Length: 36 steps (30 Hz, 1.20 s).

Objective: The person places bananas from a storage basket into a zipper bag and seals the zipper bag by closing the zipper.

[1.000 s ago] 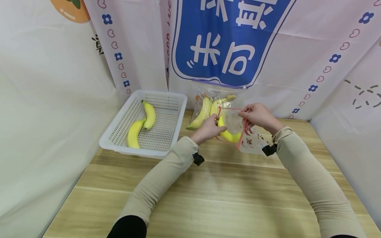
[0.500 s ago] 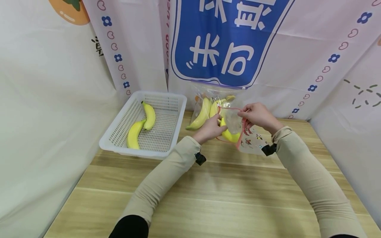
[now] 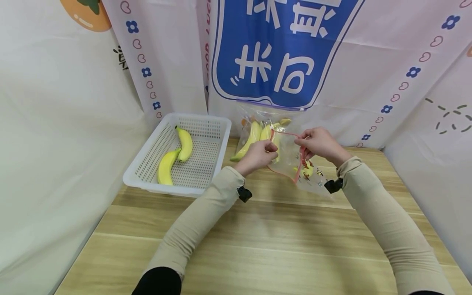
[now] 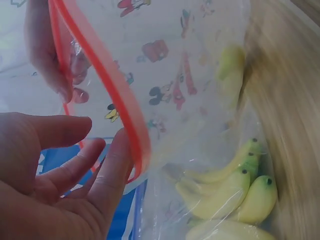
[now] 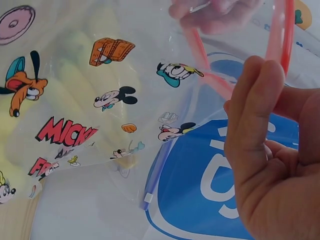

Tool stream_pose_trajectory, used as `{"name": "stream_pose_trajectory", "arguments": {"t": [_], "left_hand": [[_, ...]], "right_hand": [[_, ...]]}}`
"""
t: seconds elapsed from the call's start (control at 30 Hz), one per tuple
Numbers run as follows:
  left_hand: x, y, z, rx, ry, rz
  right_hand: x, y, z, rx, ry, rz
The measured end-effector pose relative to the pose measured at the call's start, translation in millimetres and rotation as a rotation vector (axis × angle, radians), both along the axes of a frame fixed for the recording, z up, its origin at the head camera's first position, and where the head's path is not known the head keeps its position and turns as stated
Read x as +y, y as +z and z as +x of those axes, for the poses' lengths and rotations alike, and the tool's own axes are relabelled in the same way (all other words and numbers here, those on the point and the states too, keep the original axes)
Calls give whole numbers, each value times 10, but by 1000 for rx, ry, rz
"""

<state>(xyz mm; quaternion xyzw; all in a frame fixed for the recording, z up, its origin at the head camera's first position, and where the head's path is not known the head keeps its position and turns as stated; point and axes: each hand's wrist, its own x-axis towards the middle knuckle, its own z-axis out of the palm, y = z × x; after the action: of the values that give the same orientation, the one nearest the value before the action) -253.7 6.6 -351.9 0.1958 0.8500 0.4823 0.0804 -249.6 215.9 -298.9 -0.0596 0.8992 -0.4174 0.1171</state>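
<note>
A clear zip bag (image 3: pixel 317 184) with a red rim and cartoon prints stands with its mouth open toward the left. My right hand (image 3: pixel 320 143) pinches the red rim (image 5: pixel 280 45) between thumb and fingers. At the opposite side of the mouth, my left hand (image 3: pixel 258 155) has loosely bent fingers with nothing between them; in the left wrist view one finger (image 4: pixel 115 165) lies against the red rim. A yellow banana (image 3: pixel 309 169) shows through the printed side, deep in the bag.
Behind the hands, a clear bag (image 3: pixel 243 112) with a purple slider holds several bananas (image 3: pixel 250 143) against the printed backdrop (image 3: pixel 368 82). To the left, a white perforated basket (image 3: pixel 217 164) contains two bananas (image 3: pixel 167 166). Everything stands on a wooden table (image 3: pixel 258 246).
The banana has left my left hand at the bag's mouth and slid right, deeper into the bag. My left fingers have loosened; my right hand keeps its pinch in the same place.
</note>
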Motion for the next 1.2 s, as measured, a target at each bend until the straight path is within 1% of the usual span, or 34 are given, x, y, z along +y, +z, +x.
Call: {"name": "stream_pose_trajectory", "arguments": {"t": [0.13,0.23,0.4,0.47,0.6,0.7,0.77,0.93,1.1,1.2], "left_hand": [[-100,69,-23,-19,-32,23],[-204,116,-66,-36,-37,37],[-422,226,-155,-100,3,32],[-525,277,-191,-140,22,16],[-741,338,-296,-214,46,-29],[-902,353,-388,-260,54,-78],[-1015,363,-441,-292,49,-103],[-1271,385,-518,-349,42,-176],[-1469,327,-613,-402,44,-212],[-1576,295,-640,-426,42,-228]], "right_hand": [[1,-24,-17,-5,0,7],[8,-32,-24,-2,20,11],[26,-31,-16,6,15,3],[32,-31,-12,6,10,3],[42,-37,-7,9,7,8],[51,-44,-7,15,-7,7],[52,-45,-9,17,-10,7],[61,-42,-3,15,-4,9],[71,-40,0,12,0,7],[74,-39,0,9,1,7]]}}
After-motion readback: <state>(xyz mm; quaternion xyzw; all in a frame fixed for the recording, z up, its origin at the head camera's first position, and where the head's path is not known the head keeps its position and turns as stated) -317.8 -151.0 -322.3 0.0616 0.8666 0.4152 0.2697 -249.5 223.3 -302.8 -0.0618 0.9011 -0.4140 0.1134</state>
